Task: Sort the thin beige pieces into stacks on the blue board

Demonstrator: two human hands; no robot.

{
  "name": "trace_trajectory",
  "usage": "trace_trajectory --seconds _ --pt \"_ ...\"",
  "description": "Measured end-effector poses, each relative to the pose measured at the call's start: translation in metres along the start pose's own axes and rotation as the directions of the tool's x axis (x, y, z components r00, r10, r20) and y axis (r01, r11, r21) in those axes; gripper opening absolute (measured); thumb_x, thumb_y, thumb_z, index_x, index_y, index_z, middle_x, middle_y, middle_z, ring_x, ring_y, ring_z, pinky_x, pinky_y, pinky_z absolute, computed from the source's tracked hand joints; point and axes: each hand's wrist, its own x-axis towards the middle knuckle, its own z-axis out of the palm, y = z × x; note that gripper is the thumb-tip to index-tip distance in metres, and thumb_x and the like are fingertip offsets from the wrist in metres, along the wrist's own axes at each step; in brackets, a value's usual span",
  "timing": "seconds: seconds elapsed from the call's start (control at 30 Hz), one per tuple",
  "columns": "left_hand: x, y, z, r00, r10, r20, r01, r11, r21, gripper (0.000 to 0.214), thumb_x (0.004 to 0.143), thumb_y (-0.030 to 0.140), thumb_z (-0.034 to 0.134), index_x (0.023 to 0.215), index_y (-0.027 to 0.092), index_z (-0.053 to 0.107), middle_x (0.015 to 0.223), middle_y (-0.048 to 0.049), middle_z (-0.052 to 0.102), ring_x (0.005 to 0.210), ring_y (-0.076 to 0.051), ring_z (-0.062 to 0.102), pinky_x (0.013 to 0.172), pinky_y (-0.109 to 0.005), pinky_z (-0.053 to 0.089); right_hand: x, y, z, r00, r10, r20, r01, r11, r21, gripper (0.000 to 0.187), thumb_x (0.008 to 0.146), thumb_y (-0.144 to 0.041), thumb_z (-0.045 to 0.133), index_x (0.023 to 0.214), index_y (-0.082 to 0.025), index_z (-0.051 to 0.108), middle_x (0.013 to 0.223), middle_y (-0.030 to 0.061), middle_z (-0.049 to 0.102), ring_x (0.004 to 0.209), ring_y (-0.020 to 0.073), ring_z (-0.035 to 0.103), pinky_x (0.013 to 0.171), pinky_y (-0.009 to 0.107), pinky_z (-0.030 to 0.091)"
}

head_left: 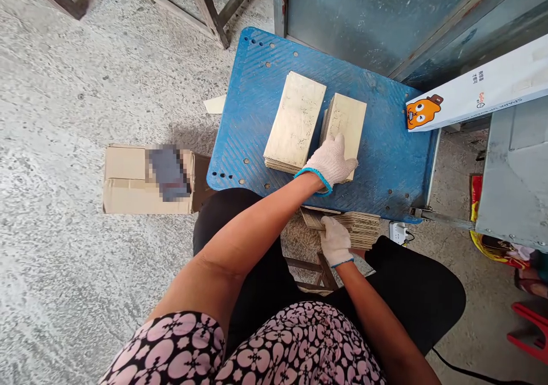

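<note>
My left hand (331, 161), in a white knit glove with a blue cuff, lies over the near end of the right-hand stack of thin wooden boards (349, 117). Its fingers are apart. Beside it on the blue plastic platform (252, 122) sits another stack of pale boards (296, 120). Lower down, past the platform's near edge, my gloved right hand (336, 242) is closed at the edge of a thin wooden board (311, 218). Next to that hand is a pile of boards (362, 228), partly covered by the platform.
A cardboard box (124, 177) stands on the floor at left, with a blurred dark item on it. A long white box (475, 88) lies at right near a grey metal cabinet (514, 174). A power strip (399, 232) and red stool (531, 331) are at lower right.
</note>
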Motion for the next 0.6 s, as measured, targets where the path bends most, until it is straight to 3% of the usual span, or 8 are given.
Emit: trace_trajectory --seconds 0.07,0.17,0.3,0.47,0.6 --pt "0.000 -0.001 -0.001 1.000 0.020 0.014 -0.020 1.000 0.018 0.057 0.086 0.042 0.059 0.134 0.014 0.048 0.137 -0.0166 0.053 0.120 -0.029 0.057 0.098 -0.036 0.046 0.003 -0.001 -0.003 0.994 -0.046 0.094 0.049 0.998 -0.029 0.035 0.087 -0.014 0.049 0.119 -0.022 0.062 0.116 0.0098 0.065 0.098 0.0229 0.061 0.077 0.031 0.041" --pt "0.001 -0.003 -0.001 0.999 0.026 0.036 -0.027 0.999 0.033 0.056 0.088 0.044 0.056 0.135 0.013 0.050 0.136 -0.0167 0.056 0.119 -0.029 0.058 0.097 -0.036 0.046 0.011 -0.002 -0.015 0.968 -0.072 0.242 0.090 0.994 -0.066 0.033 0.091 -0.017 0.046 0.118 -0.025 0.064 0.120 0.0085 0.067 0.105 0.0231 0.062 0.079 0.031 0.042" --pt "0.004 -0.008 -0.002 0.994 0.023 0.104 -0.024 1.000 0.008 0.053 0.088 0.043 0.054 0.131 0.013 0.058 0.131 -0.0148 0.062 0.122 -0.028 0.058 0.099 -0.033 0.044 0.023 0.002 -0.044 0.947 0.011 0.322 0.000 0.999 -0.034 0.027 0.094 -0.027 0.047 0.111 -0.030 0.068 0.111 0.0047 0.072 0.101 0.0218 0.065 0.076 0.030 0.042" --pt "0.005 -0.017 -0.005 0.970 0.089 0.226 -0.083 0.996 -0.036 0.046 0.084 0.040 0.055 0.118 0.011 0.069 0.114 -0.0116 0.071 0.105 -0.024 0.063 0.085 -0.029 0.046 0.026 0.036 -0.100 0.957 0.036 0.289 -0.126 0.946 0.300 0.025 0.086 -0.033 0.058 0.104 -0.029 0.075 0.103 0.0007 0.075 0.094 0.0203 0.065 0.076 0.027 0.044" --pt "0.001 -0.025 -0.003 0.919 0.120 0.376 -0.074 0.988 -0.135 0.036 0.078 0.048 0.059 0.085 0.016 0.076 0.080 -0.0050 0.071 0.082 -0.021 0.062 0.072 -0.028 0.043 0.020 0.075 -0.158 0.974 -0.045 0.223 -0.118 0.738 0.665 0.026 0.076 -0.038 0.067 0.093 -0.021 0.078 0.089 0.0001 0.075 0.079 0.0176 0.063 0.068 0.026 0.044"
